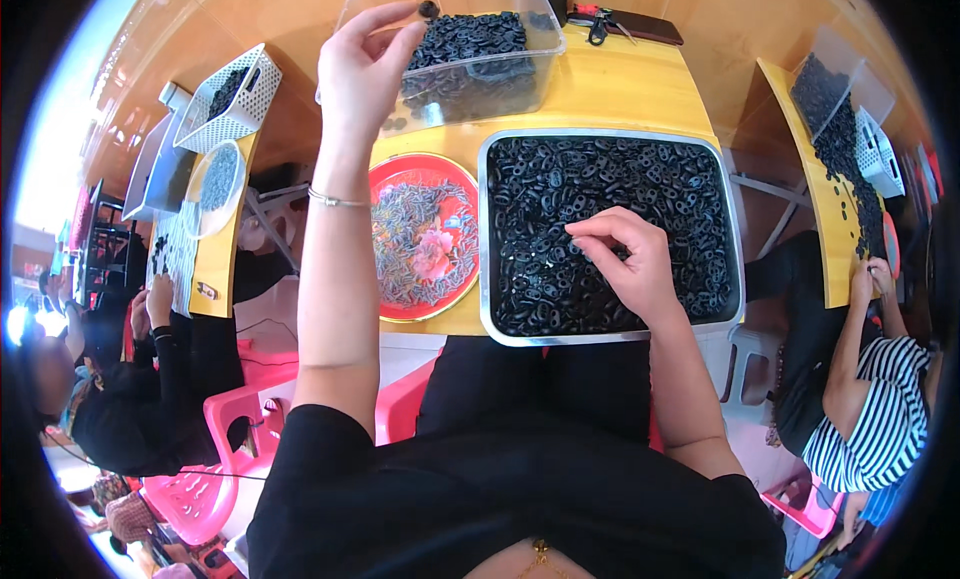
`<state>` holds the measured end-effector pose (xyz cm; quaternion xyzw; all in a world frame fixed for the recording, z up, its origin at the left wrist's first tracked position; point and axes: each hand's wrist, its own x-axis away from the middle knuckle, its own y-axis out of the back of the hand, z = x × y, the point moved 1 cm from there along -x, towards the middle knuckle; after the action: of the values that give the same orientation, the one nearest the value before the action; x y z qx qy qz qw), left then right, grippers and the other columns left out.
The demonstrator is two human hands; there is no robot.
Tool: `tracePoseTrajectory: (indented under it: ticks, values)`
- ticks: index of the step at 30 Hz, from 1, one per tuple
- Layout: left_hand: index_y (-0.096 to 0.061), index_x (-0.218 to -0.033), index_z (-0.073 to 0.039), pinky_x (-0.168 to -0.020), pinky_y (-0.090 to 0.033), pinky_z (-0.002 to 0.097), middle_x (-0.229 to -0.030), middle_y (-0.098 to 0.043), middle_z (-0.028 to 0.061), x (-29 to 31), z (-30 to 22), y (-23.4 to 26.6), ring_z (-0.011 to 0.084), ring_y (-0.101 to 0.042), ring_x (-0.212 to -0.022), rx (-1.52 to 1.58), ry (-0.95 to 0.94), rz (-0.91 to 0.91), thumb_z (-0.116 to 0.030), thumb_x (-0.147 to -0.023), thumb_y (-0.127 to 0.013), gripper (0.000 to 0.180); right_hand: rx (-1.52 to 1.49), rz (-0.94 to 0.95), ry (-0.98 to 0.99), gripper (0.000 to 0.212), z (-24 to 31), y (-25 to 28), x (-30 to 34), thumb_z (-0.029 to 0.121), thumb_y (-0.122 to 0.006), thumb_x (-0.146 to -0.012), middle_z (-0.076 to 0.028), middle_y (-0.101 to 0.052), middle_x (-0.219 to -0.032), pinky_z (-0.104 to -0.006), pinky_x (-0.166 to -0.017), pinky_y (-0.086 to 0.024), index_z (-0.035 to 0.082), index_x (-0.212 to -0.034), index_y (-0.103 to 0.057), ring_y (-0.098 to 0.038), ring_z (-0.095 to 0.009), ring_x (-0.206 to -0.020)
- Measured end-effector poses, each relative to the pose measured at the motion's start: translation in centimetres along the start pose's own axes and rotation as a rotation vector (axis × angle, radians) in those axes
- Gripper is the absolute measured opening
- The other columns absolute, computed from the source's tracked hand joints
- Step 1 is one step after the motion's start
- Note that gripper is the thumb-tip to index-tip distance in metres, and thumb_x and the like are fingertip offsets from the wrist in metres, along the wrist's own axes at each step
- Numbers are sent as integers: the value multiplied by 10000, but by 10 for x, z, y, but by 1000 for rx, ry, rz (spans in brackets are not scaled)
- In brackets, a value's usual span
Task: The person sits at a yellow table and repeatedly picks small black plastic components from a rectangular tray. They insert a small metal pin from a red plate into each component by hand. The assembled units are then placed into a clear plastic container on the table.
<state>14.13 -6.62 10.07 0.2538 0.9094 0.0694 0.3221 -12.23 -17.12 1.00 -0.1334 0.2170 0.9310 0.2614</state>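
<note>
My left hand point(362, 64) is raised over the near-left corner of a clear plastic bin point(455, 79) of small black parts, with one black piece point(428, 9) at its fingertips, which are pinched. My right hand point(625, 261) rests in a square metal tray point(488, 239) full of small black rubber-like pieces point(610, 189), fingers pinched together among them. A red round plate point(395, 179) with thin grey metal pins and a pink flower print lies between the two hands on the yellow table point(620, 94).
A dark wallet with scissors point(625, 24) lies at the table's far edge. White baskets point(232, 99) and a plate of black parts stand on the left table, where a person in black sits. Another person in stripes point(875, 419) works at the right table. Pink plastic stools point(215, 449) stand below.
</note>
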Motion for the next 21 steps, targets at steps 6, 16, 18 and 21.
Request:
tracePoseTrajectory:
  ticks: [6, 16, 18, 21]
  values:
    - [-645, -916, -22, -603, -476, 235, -764, -650, 80, 55, 16, 10, 109, -614, -667, -149, -44, 117, -80, -785, -650, 143, 4, 22, -39, 110, 3, 2, 0, 17, -645, -763, -80, -639, -790, -234, -600, -471, 25, -871, -669, -604, -143, -680]
    - [-653, -857, -30, -653, -483, 362, -772, -593, 122, 146, 59, 1, 283, -600, -721, -548, -61, 460, -13, -717, -616, 146, 11, 86, -13, 109, 1, -1, 0, 7, -628, -774, -63, -618, -758, -218, -588, -448, 20, -876, -665, -575, -119, -664]
    - [-659, -840, -39, -658, -485, 366, -773, -592, 118, 148, 60, -5, 289, -599, -726, -610, -55, 456, -28, -716, -616, 132, 32, 94, -20, 104, 2, 0, 1, 31, -639, -775, -67, -626, -769, -232, -584, -454, 36, -875, -668, -579, -128, -646]
    - [-665, -813, -50, -661, -488, 371, -779, -593, 114, 149, 61, -11, 291, -600, -732, -658, -31, 443, -54, -716, -618, 108, 38, 82, -11, 102, 2, 3, 1, 44, -644, -776, -68, -628, -770, -238, -578, -455, 48, -875, -669, -578, -133, -628]
